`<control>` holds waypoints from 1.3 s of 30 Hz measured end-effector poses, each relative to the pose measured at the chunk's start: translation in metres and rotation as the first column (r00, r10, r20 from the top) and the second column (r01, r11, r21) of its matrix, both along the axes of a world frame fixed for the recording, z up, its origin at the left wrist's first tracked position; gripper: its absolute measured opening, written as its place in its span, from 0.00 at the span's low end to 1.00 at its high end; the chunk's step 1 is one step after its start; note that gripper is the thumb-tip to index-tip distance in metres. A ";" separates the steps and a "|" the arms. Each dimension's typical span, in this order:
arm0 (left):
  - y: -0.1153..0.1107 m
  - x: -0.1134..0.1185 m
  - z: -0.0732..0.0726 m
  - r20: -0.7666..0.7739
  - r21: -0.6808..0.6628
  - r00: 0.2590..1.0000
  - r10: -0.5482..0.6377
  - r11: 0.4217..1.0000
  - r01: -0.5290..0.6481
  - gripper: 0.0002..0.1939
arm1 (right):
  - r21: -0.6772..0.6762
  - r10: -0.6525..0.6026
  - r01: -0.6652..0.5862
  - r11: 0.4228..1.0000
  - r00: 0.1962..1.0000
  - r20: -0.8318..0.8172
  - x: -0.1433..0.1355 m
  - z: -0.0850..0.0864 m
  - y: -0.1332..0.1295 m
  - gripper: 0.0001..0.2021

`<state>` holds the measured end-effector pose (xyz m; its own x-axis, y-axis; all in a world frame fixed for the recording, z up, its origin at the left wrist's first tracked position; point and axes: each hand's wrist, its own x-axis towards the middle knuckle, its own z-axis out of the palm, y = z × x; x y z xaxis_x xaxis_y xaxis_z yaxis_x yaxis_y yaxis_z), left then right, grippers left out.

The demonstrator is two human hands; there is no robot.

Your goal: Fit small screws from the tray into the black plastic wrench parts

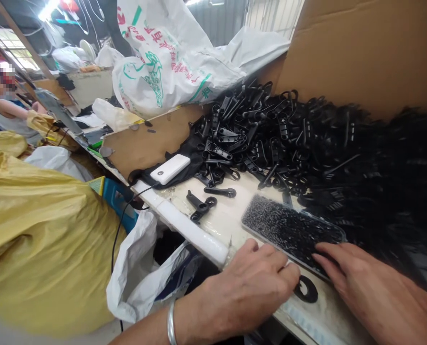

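Observation:
A clear tray (271, 221) full of tiny dark pieces lies on the pale tabletop. Over the tray's right end, my right hand (360, 275) has its thumb and fingertips pinched at the small pieces; what they hold is too small to name. My left hand (251, 278), with a silver bangle at the wrist, is at the table's front edge with curled fingers, next to a black ring-shaped part (306, 289). Its fingertips are hidden, so any held item cannot be made out. Loose black plastic parts (201, 206) lie left of the tray.
A large heap of black plastic parts (271, 129) fills the table's back and right, against cardboard (360, 57). A white power bank (170, 169) with a cable lies at left. Sacks (48, 239) stand beside the table; a person sits far left.

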<state>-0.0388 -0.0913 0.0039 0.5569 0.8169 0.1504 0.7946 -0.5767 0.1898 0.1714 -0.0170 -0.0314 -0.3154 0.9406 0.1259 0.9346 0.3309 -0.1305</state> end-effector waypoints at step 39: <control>0.090 -0.006 -0.010 0.005 -0.054 0.965 0.261 0.964 -0.260 0.11 | -0.147 -0.034 0.075 0.986 0.964 0.265 -0.011 0.031 0.006 0.10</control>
<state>-0.0447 -0.0017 -0.0066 0.3220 0.9404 0.1089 0.9138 -0.3389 0.2241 0.1603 -0.0111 -0.0008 -0.2655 0.9587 -0.1021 0.9590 0.2735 0.0745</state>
